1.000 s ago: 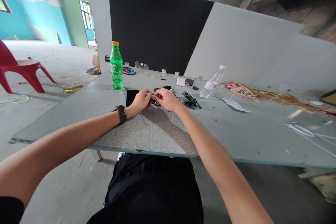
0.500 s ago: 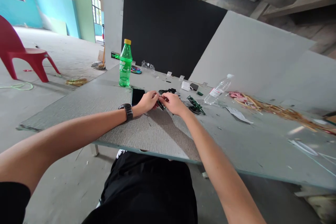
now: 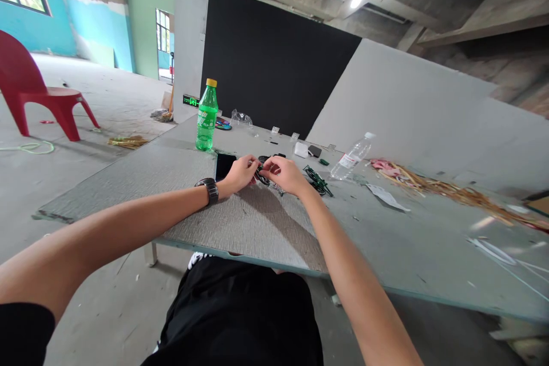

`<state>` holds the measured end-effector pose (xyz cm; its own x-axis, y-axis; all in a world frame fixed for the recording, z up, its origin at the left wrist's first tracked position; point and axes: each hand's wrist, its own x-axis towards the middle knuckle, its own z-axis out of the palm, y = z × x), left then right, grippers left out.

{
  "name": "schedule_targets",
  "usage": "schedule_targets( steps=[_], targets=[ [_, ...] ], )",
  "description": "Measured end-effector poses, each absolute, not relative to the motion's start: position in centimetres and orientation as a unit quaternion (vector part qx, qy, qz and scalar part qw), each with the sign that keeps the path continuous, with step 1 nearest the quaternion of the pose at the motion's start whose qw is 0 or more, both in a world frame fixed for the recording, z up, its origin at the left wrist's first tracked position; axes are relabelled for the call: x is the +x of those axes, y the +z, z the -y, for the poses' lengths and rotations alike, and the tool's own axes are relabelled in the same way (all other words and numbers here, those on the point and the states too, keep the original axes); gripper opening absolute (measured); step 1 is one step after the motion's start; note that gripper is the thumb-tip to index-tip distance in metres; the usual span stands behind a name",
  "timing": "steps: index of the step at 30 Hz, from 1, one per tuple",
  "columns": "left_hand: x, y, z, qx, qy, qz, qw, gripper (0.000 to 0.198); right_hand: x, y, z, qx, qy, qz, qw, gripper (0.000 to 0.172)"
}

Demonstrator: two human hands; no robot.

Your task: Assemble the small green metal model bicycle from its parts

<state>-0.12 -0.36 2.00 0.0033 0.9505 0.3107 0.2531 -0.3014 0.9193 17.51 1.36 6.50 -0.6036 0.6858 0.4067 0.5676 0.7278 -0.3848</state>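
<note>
I have the dark round part (image 3: 263, 179) between the two hands, over the tabletop (image 3: 189, 217), between its near and far edges; I can't tell whether it touches the surface. On my left hand (image 3: 242, 172), thumb and fingers close on the part's left side. My right hand (image 3: 283, 175) has thumb and forefinger bent together at its right side, but I can't tell whether they grip it.

A black phone (image 3: 223, 164) lies just beyond my left wrist, which wears a dark watch (image 3: 210, 190). Just right of my right hand I see a tangle of green parts (image 3: 317, 180). Farther out, a green bottle (image 3: 206, 123) stands upright toward the tabletop's far left corner, and a clear bottle (image 3: 349, 160) leans to the right. Near the far edge sits a white case (image 3: 301, 150); tan strips (image 3: 446, 187) run along that edge's right part.
</note>
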Motion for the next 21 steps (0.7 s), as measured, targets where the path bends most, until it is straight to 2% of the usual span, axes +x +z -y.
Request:
schedule_targets(
  steps=[3,8,12,16,21],
  targets=[
    [-0.18,1.87,0.16,0.612,0.521,-0.490,0.337,0.017,17.44,6.57,-1.27,-0.347,0.103,0.888,0.284,0.028],
    [-0.13,1.89,0.26,0.615,0.529,-0.477,0.338,0.016,17.35,6.67,-1.18,-0.343,0.017,0.902,0.261,0.032],
    [-0.11,1.93,0.33,0.605,0.531,-0.485,0.342,0.016,17.57,6.80,-1.14,-0.334,0.084,0.902,0.258,0.018],
    [-0.15,1.92,0.28,0.614,0.524,-0.485,0.337,0.016,17.66,6.83,-1.13,-0.334,0.061,0.906,0.255,0.024],
    [-0.09,1.91,0.28,0.605,0.528,-0.484,0.347,0.014,17.66,7.02,-0.95,-0.342,0.077,0.901,0.256,0.020]
  ],
)
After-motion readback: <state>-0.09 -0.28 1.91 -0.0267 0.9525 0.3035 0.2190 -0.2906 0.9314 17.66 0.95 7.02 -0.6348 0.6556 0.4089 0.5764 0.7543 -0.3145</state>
